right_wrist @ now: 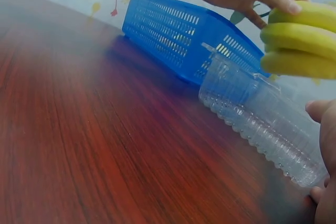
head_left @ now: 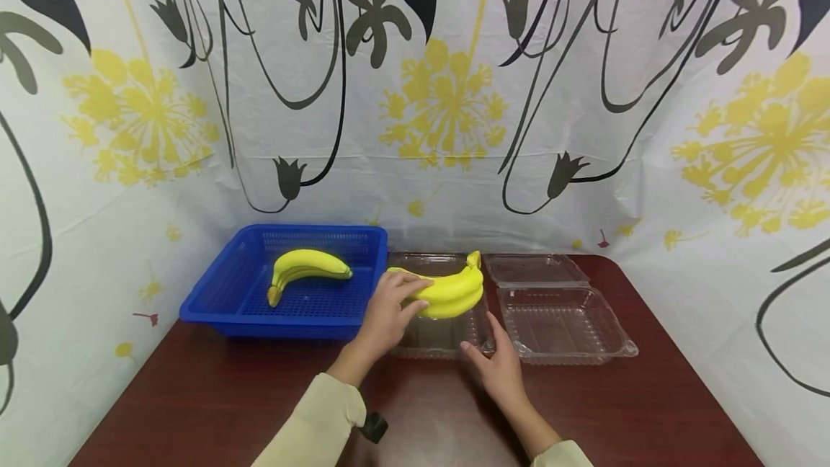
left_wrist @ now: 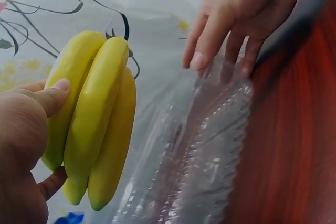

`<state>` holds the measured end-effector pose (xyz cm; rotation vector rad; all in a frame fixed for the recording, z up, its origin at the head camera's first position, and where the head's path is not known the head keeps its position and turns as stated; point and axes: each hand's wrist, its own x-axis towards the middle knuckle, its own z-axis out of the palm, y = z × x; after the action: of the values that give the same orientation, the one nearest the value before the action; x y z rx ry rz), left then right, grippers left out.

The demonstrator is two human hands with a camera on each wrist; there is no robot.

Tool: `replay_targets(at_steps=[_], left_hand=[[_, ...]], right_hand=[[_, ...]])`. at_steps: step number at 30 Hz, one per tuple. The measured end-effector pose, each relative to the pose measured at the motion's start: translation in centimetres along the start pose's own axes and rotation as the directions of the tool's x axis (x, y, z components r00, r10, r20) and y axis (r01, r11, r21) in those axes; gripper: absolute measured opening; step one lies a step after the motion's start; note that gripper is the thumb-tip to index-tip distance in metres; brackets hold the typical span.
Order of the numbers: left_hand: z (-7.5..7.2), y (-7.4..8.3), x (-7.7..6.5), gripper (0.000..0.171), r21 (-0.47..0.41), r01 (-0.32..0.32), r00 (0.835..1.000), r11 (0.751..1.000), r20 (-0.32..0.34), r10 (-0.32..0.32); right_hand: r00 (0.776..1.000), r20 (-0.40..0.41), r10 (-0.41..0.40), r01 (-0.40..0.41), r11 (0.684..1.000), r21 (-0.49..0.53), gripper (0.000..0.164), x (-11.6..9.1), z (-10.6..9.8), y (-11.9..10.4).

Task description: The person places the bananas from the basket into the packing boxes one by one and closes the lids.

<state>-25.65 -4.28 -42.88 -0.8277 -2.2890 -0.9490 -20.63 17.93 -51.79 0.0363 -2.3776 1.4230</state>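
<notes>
In the head view, a pale sleeve comes nearest, leading to the left hand, whose curled thumb and fingers grasp one end of a banana bunch. The blue basket is the landmark: the bunch is held just right of it, above the nearer clear container, gripped from the side, perhaps to leave its underside free. The right hand, farther right of the basket, has thumb and fingers parted at that container's corner, seemingly to steady it. The basket contains another banana bunch, lying on its mesh floor. Farthest right of the basket stands the second clear container, its lid folded back, its ribbed floor showing.

In the left wrist view, the thumb presses across the held bunch while a finger supports it from beneath. The right hand's fingers reach, extended, to the container's edge rather than closing round it.

In the right wrist view, the nearer container sits just beside the basket, the bunch raised clear of its wall. The right hand is mostly cropped, its thumb pointing up.
</notes>
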Motion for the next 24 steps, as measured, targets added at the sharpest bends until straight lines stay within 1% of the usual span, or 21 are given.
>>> replay_targets(at_steps=[3,6,11,17,21,24], left_hand=[[0.9,0.1,-0.5,0.031,0.001,0.0,1.0,1.0,-0.011,0.0],[1.5,0.0,-0.9,0.032,0.023,0.005,1.0,1.0,-0.007,-0.005],[2.3,-0.2,-1.5,0.032,0.082,0.031,0.998,0.996,0.048,-0.035],[2.8,-0.3,-2.1,0.031,0.161,0.054,0.991,0.986,0.116,-0.073],[3.1,-0.4,-2.3,0.031,0.168,0.057,0.987,0.984,0.137,-0.081],[3.3,-0.6,-2.4,0.031,0.168,0.047,0.988,0.985,0.14,-0.071]], right_hand=[[1.0,0.006,0.008,-0.008,1.0,-0.011,0.079,0.1,-0.2,0.1],[0.999,0.024,0.026,-0.025,1.0,-0.018,0.08,0.1,-0.3,0.1],[0.999,0.025,0.031,-0.031,0.999,-0.024,0.081,0.0,-0.5,0.1],[0.999,0.022,0.027,-0.026,0.999,-0.033,0.08,-0.1,-0.5,-0.1],[0.999,0.033,0.032,-0.031,0.999,-0.039,0.079,-0.2,-0.5,-0.3],[0.999,0.04,0.032,-0.031,0.999,-0.034,0.078,-0.2,-0.5,-0.2]])
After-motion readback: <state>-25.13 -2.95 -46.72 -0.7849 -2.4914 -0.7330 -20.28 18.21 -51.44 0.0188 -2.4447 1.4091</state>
